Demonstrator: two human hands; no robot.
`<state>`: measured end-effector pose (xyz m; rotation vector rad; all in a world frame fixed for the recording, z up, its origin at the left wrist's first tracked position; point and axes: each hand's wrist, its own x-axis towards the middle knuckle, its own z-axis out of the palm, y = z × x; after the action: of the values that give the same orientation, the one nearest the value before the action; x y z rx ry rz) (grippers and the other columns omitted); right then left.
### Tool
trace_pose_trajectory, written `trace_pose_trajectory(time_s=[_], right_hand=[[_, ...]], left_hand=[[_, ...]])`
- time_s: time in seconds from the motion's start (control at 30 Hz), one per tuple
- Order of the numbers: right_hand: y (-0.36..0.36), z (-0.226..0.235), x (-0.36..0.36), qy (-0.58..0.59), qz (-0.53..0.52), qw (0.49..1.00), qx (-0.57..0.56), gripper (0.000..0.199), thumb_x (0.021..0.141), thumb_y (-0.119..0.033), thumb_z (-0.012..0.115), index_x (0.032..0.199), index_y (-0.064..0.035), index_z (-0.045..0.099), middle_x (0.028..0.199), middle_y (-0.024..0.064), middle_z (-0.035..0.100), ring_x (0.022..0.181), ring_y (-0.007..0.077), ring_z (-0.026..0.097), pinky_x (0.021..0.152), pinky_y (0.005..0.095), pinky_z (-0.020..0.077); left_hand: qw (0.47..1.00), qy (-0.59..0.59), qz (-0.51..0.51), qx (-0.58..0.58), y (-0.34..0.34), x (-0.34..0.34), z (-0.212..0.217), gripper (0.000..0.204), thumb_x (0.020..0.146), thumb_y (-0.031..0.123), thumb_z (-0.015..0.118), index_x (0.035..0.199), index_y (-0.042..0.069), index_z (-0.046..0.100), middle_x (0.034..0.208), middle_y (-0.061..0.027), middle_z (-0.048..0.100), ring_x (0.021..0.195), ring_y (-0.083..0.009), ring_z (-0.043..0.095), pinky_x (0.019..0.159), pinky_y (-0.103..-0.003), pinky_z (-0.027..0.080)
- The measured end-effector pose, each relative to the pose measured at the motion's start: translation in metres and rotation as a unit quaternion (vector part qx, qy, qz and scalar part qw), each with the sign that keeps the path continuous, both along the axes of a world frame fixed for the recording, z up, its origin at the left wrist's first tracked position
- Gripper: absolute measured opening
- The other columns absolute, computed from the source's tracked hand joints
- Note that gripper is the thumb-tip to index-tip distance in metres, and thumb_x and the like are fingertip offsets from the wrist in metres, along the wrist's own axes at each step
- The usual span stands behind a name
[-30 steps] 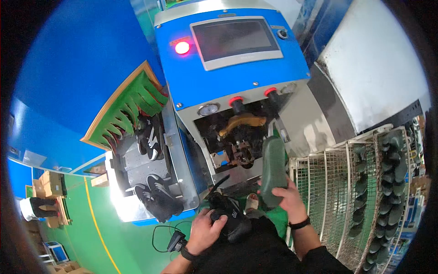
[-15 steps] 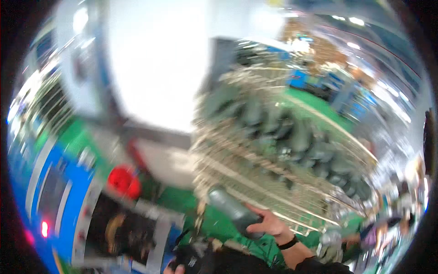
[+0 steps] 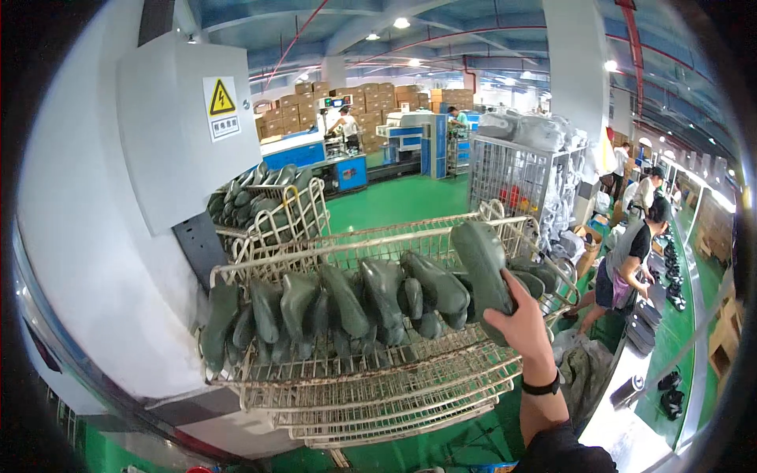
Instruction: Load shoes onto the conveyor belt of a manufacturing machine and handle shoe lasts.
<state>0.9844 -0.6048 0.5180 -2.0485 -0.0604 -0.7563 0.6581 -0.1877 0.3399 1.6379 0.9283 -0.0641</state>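
My right hand (image 3: 522, 325) grips a dark green shoe last (image 3: 482, 263), holding it upright at the right end of a cream wire rack (image 3: 371, 370). A row of several matching green lasts (image 3: 347, 303) lies side by side on that rack's upper shelf, just left of the held one. A black band sits on my right wrist. My left hand is out of view.
A grey machine housing (image 3: 118, 236) with a yellow warning sign stands at the left. A second wire rack with lasts (image 3: 268, 201) is behind. A wire cage of grey bags (image 3: 528, 165) and people at a work line (image 3: 631, 252) are at the right, over green floor.
My view has swung from the blue machine to the wire rack at its right. My right hand has carried the green last from the machine over to the rack. My left hand has dropped out of view.
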Motion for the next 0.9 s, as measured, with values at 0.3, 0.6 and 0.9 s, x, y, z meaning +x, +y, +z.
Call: trace_pose_trajectory(time_s=[0.3, 0.6, 0.9], right_hand=[[-0.001, -0.009, 0.125, 0.06, -0.17, 0.959, -0.219, 0.035, 0.092, -0.034, 0.061, 0.112, -0.0063, 0.071, 0.102, 0.0225, 0.069, 0.096, 0.0398, 0.067, 0.083, 0.0426, 0.053], [0.201, -0.122, 0.016, -0.057, -0.067, 0.994, -0.066, 0.036, 0.104, -0.025, 0.048, 0.119, 0.0016, 0.067, 0.108, 0.0132, 0.068, 0.092, 0.0211, 0.063, 0.082, 0.0353, 0.0522], [0.439, -0.177, -0.324, 0.381, 0.816, 0.374, -0.221, 0.06, 0.098, -0.022, 0.062, 0.147, 0.0032, 0.041, 0.108, 0.0123, 0.069, 0.077, 0.0071, 0.052, 0.07, 0.0237, 0.0461]], left_hand=[[0.999, -0.032, 0.022, -0.024, 0.007, -0.013, -0.021, 0.059, 0.098, 0.05, 0.057, 0.127, -0.002, 0.059, 0.122, -0.0218, 0.061, 0.107, -0.0315, 0.057, 0.093, -0.047, 0.044], [0.953, -0.015, 0.168, 0.25, -0.023, -0.066, 0.013, 0.041, 0.087, 0.041, 0.068, 0.096, 0.0, 0.065, 0.089, -0.019, 0.059, 0.084, -0.0367, 0.062, 0.074, -0.042, 0.051], [0.862, -0.078, 0.403, 0.297, -0.094, -0.219, 0.015, 0.039, 0.078, 0.037, 0.079, 0.094, 0.005, 0.063, 0.1, -0.0155, 0.059, 0.091, -0.0352, 0.061, 0.079, -0.042, 0.052]])
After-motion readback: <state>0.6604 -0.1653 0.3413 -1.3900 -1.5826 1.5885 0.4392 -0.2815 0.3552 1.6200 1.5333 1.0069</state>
